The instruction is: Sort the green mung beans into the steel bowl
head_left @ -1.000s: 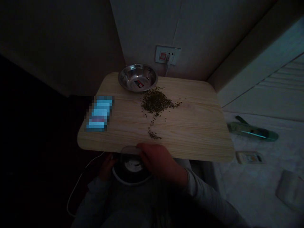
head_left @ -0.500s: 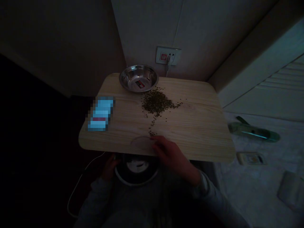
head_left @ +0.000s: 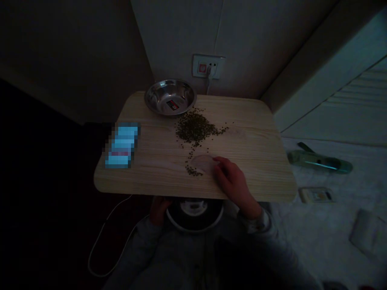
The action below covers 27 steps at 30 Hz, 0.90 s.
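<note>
My right hand (head_left: 234, 183) pinches the edge of a clear round lid (head_left: 202, 162), low over the wooden table (head_left: 250, 177); whether the lid touches the top I cannot tell. Small dark green beans or seeds (head_left: 195, 128) lie in a loose heap behind it, with a thin trail running toward the lid. Below the table's front edge, my left hand (head_left: 159, 210) is closed on the side of a dark round container (head_left: 193, 221) with a pale rim, in my lap. A pale disc shows inside the container; the table edge hides its far part.
A steel bowl (head_left: 170, 98) stands at the table's back left, beside the heap. A lit, blurred phone (head_left: 122, 146) lies at the left. White cord (head_left: 98, 237) hangs below. A wall socket (head_left: 208, 66) holds a plug. On the right bedding lie a green bottle-like object (head_left: 320, 161) and a pale card-like box (head_left: 317, 195).
My right hand has lifted the clear lid off the dark container and carried it forward and right over the table, beside the seed trail. My left hand and the container have shifted right.
</note>
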{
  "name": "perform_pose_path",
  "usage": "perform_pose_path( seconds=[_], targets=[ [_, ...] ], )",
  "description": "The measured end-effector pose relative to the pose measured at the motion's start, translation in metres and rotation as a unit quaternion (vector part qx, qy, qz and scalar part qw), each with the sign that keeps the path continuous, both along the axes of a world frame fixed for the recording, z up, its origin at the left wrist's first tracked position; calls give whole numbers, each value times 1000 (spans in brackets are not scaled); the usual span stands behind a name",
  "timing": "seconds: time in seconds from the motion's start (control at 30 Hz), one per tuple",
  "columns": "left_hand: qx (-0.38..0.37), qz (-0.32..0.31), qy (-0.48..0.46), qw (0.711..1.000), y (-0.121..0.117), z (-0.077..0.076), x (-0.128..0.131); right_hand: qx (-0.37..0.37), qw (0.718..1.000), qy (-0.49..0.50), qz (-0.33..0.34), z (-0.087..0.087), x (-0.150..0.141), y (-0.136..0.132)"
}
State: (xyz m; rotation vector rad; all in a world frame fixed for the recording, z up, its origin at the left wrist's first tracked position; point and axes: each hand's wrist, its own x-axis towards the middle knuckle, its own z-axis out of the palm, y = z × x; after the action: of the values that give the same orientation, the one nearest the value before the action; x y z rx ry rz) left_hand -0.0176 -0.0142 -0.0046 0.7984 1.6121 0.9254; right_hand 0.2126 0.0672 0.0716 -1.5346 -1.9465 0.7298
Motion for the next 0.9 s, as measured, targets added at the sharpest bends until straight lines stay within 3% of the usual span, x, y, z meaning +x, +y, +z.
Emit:
perform_pose_path(
  seconds=[0.2,0.33,0.57,0.9],
  targets=[
    [30,10,28,999,3,1,5,16,998,-53,31,4,-2,-1],
    [28,-1,39,999,2,0,5,1,997,-38,67,7,-2,-3],
    [23,4,44,999,-2,-5,3,-26,999,38,29,5,1,-5],
    [25,12,44,999,-3,-13,-1,-30,997,51,46,5,2,-5]
  ],
)
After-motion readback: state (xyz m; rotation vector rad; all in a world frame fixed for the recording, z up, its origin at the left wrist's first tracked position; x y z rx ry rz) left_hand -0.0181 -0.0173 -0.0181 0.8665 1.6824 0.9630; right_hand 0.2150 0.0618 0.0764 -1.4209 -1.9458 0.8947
